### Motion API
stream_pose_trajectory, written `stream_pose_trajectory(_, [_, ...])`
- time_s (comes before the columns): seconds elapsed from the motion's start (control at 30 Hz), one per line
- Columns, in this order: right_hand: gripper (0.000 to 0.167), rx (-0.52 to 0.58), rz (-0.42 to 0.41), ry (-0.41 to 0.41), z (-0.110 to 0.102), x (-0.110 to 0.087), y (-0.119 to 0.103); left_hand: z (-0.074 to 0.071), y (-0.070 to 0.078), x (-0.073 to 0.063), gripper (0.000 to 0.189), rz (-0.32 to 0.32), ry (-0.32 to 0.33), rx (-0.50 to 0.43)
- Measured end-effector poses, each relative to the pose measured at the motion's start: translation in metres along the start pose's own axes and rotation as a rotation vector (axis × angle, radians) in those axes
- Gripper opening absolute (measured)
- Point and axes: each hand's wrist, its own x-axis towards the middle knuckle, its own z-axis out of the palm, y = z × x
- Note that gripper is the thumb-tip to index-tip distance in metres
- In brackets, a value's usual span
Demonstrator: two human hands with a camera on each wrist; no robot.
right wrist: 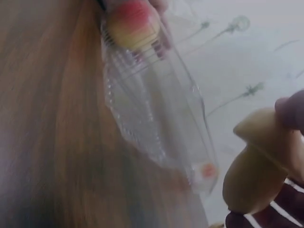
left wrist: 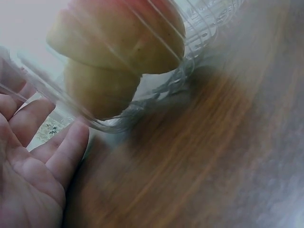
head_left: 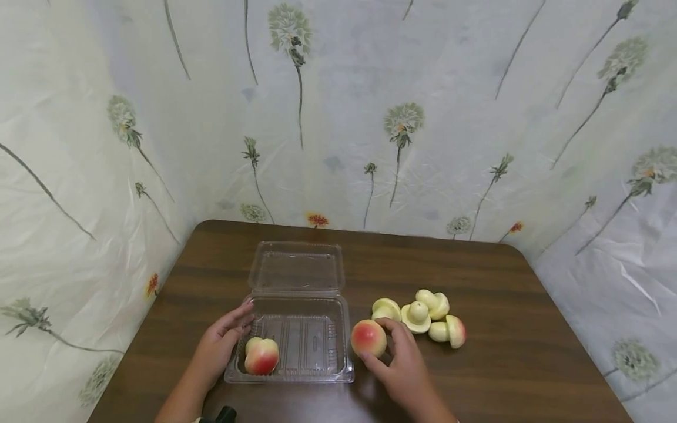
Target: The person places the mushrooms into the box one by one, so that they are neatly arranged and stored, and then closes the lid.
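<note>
Right grip [head_left: 406,363] pinches red-and-cream, mushroom-shaped piece [head_left: 368,338] — rectangular clear-plastic box [head_left: 304,343] just beside, nine o'clock. Left grip [head_left: 222,342] loosely spread, box's nine-o'clock edge.

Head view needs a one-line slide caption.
Right hand holds a mushroom beside an open clear box with another inside; left hand at the box, four mushrooms nearby.

Box [head_left: 349,358]: was thin clear plastic, super glossy, ribbed inside
Mushrooms [head_left: 368,338]: looked smooth, kinda satiny, material was hard to tell
Table [head_left: 508,364]: had wood grain, smooth, bit of a sheen
Backdrop [head_left: 338,88]: looked plasticky, shiny, pretty crinkled
</note>
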Motion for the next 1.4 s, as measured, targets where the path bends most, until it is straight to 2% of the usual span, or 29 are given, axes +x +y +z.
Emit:
stream_pose_trajectory(0.17, [0.063, 0.060, -0.086, -0.047, 0.006, 0.004, -0.008, 0.001, -0.002, 0.004, 0.048, 0.008, -0.013, 0.002])
stream_pose_trajectory(0.3, [0.069, 0.091, -0.144, -0.122, 0.011, 0.008, -0.014, 0.004, -0.003, 0.005, 0.048, -0.005, -0.014, 0.005])
stream_pose_trajectory(0.47, [0.066, 0.047, -0.260, -0.179, 0.021, 0.012, -0.020, 0.004, -0.002, 0.005, 0.049, -0.002, -0.017, -0.005])
stream_pose_trajectory(0.57, [0.064, 0.021, -0.299, -0.195, 0.028, 0.014, -0.024, 0.003, 0.001, 0.005, 0.049, -0.008, -0.015, -0.009])
stream_pose_trajectory(0.77, [0.061, 0.041, -0.284, -0.261, 0.038, 0.019, -0.035, 0.001, 0.003, 0.003, 0.048, -0.034, 0.000, -0.001])
stream_pose_trajectory(0.93, [0.060, 0.051, -0.276, -0.323, 0.047, 0.022, -0.039, -0.001, 0.001, 0.002, 0.047, -0.026, -0.010, -0.008])
stream_pose_trajectory(1.03, [0.060, 0.032, -0.293, -0.334, 0.052, 0.023, -0.039, -0.002, 0.001, 0.001, 0.047, -0.031, -0.019, -0.005])
stream_pose_trajectory(1.23, [0.063, 0.004, -0.318, -0.341, 0.059, 0.026, -0.040, -0.003, 0.003, 0.000, 0.046, -0.083, -0.013, 0.035])
stream_pose_trajectory(1.4, [0.064, -0.016, -0.313, -0.365, 0.064, 0.028, -0.042, -0.003, 0.004, 0.000, 0.046, -0.095, -0.008, 0.032])
